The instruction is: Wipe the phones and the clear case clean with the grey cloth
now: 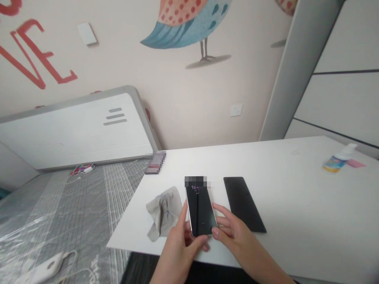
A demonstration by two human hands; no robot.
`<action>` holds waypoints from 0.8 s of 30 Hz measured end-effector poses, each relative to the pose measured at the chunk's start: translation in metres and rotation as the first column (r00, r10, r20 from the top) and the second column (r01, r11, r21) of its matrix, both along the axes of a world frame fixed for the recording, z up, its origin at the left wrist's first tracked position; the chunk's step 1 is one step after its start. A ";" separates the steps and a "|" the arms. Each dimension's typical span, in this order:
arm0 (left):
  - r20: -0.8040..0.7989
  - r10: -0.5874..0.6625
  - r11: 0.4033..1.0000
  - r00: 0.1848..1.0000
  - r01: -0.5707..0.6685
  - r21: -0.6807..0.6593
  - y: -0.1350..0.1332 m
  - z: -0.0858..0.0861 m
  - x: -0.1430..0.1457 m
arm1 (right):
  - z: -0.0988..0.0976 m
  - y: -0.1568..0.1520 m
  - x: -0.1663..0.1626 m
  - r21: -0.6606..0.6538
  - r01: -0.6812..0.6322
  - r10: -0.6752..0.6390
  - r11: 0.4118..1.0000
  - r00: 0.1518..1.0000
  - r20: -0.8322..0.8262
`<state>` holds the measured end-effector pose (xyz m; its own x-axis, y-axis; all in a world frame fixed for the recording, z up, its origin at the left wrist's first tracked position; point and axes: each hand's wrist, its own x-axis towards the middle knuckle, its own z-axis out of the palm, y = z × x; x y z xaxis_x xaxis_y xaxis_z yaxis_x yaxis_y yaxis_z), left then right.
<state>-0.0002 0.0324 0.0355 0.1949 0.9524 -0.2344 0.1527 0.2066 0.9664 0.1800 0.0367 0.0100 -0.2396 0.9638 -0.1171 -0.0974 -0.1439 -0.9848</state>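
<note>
A dark smartphone is held upright between both my hands, its lit screen showing a clock near the top. My left hand wraps around its left edge and lower corner. On the other side, my right hand grips the right edge, with the thumb at the bottom right corner. A crumpled grey cloth lies on the table left of the phone. To the right rests a flat black rectangular pad; its kind I cannot make out.
The white table carries a white pump bottle with a pink slip at the far right. A blurred-out item sits at the back left corner. Left is a bed with a white device and cable.
</note>
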 end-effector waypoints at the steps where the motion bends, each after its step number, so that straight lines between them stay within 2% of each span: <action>1: -0.079 -0.021 1.000 0.997 0.022 0.017 0.003 0.001 -0.003 | -0.001 0.001 -0.002 0.026 0.015 -0.016 1.000 0.999 0.037; 3: -0.289 -0.064 0.995 0.955 0.084 0.057 0.008 0.002 -0.008 | 0.000 0.004 -0.004 0.101 0.036 -0.051 0.994 0.988 0.148; 5: -0.526 -0.068 0.983 0.848 0.147 0.111 0.014 0.005 -0.014 | 0.002 0.005 -0.006 0.199 0.031 -0.096 0.979 0.940 0.328; 7: -0.689 -0.046 0.969 0.723 0.199 0.144 0.018 0.009 -0.017 | 0.005 0.005 -0.007 0.281 -0.018 -0.138 0.959 0.842 0.522; 9: -0.781 -0.044 0.965 0.624 0.229 0.129 0.020 0.012 -0.017 | 0.007 0.004 -0.009 0.329 -0.091 -0.162 0.940 0.729 0.665; 12: -0.880 -0.062 0.966 0.471 0.250 0.067 0.017 0.015 -0.010 | 0.007 0.002 -0.014 0.366 -0.158 -0.208 0.917 0.594 0.777; 14: -0.927 -0.065 0.966 0.369 0.257 0.034 0.013 0.016 -0.006 | 0.007 0.001 -0.017 0.373 -0.188 -0.229 0.909 0.523 0.821; 16: -0.947 -0.047 0.962 0.318 0.269 0.042 0.009 0.019 -0.006 | 0.006 0.000 -0.019 0.377 -0.209 -0.245 0.902 0.472 0.847; 18: -0.942 0.043 0.955 0.334 0.263 0.136 0.006 0.022 -0.014 | 0.005 -0.001 -0.020 0.395 -0.224 -0.270 0.891 0.439 0.857; 20: -0.906 0.246 0.932 0.345 0.173 0.319 0.007 0.025 -0.029 | 0.003 -0.003 -0.019 0.426 -0.224 -0.300 0.876 0.439 0.847; 22: -0.843 0.455 0.876 0.286 0.025 0.482 0.012 0.025 -0.050 | 0.002 -0.005 -0.017 0.461 -0.209 -0.323 0.863 0.473 0.820; 23: -0.826 0.506 0.857 0.248 -0.035 0.514 0.017 0.024 -0.060 | 0.001 -0.006 -0.017 0.475 -0.197 -0.328 0.858 0.502 0.800; 24: -0.831 0.506 0.861 0.230 -0.070 0.504 0.021 0.022 -0.070 | 0.001 -0.007 -0.016 0.487 -0.179 -0.331 0.855 0.536 0.777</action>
